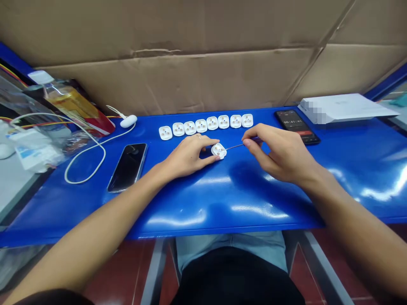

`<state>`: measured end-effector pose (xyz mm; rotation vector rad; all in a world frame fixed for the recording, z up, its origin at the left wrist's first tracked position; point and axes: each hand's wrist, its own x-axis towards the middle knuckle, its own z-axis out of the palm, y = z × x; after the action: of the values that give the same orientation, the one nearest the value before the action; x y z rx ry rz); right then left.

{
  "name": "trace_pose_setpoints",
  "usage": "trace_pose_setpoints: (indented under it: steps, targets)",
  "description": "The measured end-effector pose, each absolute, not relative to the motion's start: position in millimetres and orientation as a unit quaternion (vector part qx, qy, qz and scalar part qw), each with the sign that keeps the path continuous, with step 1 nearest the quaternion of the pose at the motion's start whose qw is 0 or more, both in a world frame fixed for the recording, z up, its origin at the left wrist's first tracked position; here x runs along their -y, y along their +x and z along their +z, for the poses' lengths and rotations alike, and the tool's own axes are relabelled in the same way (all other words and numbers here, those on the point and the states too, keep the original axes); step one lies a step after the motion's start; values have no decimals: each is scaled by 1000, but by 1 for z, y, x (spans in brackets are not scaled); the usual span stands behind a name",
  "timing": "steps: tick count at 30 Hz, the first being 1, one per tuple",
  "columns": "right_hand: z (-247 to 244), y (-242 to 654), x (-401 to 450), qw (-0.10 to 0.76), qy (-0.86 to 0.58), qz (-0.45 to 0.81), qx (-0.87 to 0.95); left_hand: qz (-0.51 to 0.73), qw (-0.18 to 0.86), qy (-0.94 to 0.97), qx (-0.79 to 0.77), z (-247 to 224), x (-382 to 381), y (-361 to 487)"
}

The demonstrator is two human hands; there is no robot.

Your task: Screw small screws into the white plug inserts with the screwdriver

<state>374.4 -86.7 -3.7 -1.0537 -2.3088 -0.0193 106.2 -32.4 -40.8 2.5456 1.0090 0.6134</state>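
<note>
My left hand (187, 154) rests on the blue table (222, 199), its fingertips pressing on a small white plug body (219, 151) with metal contacts. My right hand (276, 152) pinches a thin precision screwdriver (234, 146) between thumb and fingers. Its metal shaft reaches toward the plug, and its tip appears to meet the plug's edge. Behind my hands, several similar white plug bodies (206, 125) stand in a neat row. The screwdriver's handle is mostly hidden by my right fingers.
A black smartphone (127, 167) and white cable (84, 148) lie to the left, near a bottle (74, 106). Another phone showing a timer (296, 127) lies at the back right, near white packaging (346, 108). Cardboard (190, 55) stands behind the table.
</note>
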Motion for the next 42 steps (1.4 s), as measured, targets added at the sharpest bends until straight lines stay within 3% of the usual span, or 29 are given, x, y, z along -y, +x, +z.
trace_pose_setpoints:
  steps: [25,33,42]
  targets:
    - [-6,376,85,277,-413,-1,868,210,176,898,-343,-36,33,107]
    - [-14,374,83,265,-469,-69,840,215,198,892,-345,-39,33,108]
    - [-5,375,86,255,-396,24,882,231,237,880,-340,-41,32,108]
